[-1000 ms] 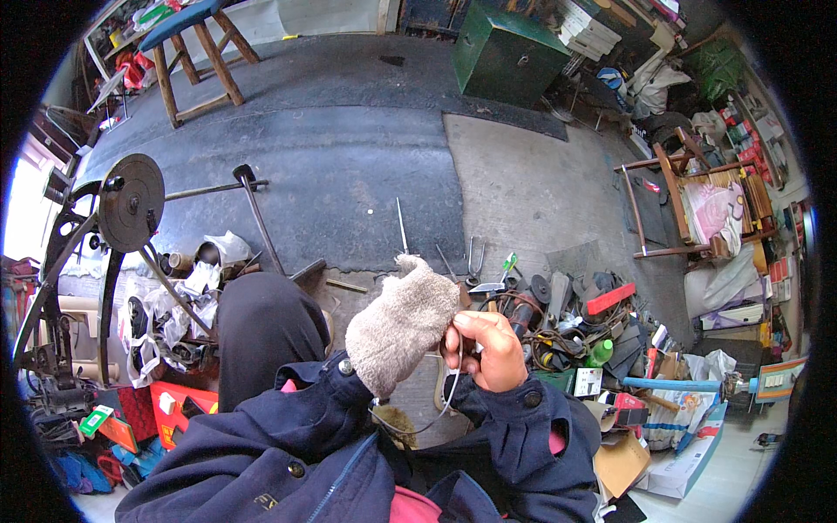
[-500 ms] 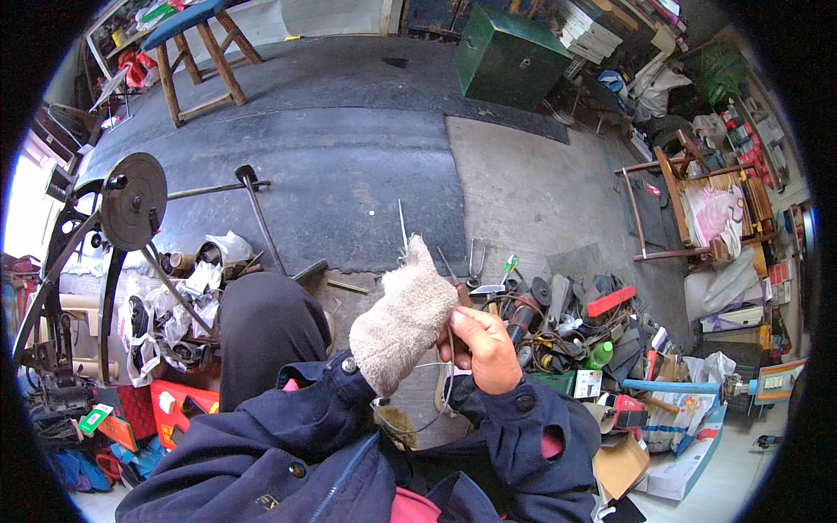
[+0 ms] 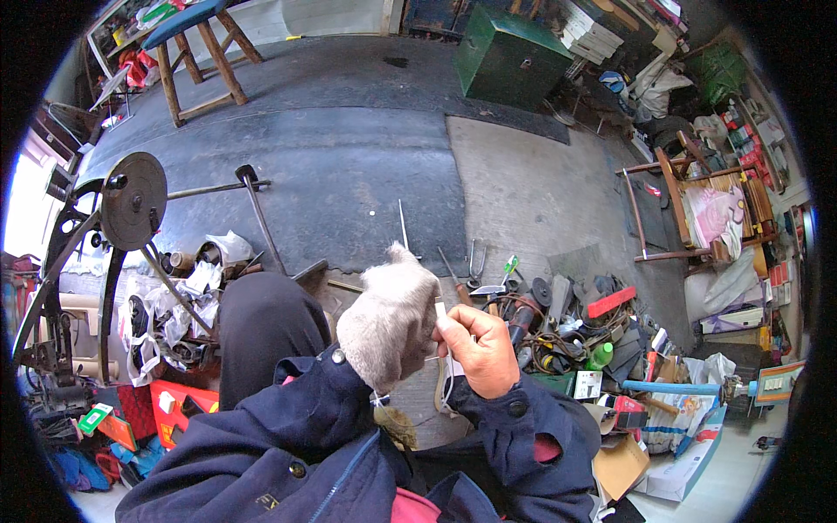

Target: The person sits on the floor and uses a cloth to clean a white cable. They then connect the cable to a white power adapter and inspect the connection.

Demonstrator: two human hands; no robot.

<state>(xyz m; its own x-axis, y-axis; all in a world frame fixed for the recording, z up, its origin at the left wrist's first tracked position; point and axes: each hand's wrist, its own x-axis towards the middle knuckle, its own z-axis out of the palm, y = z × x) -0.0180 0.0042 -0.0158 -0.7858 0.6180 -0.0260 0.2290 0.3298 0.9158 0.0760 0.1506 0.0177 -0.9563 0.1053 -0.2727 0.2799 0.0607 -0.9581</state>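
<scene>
While the right hand [image 3: 481, 350] pinches a pale strip [image 3: 441, 311] beside the fuzzy grey piece [image 3: 388, 314], the left hand is hidden by that piece, its grip impossible to tell, and slack hangs below, so the handling looks unfinished, though what is done does not show.

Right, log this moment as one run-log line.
left hand: hidden by fuzzy grey piece | right hand: pinching pale strip | right side: red block, green bottle
</scene>
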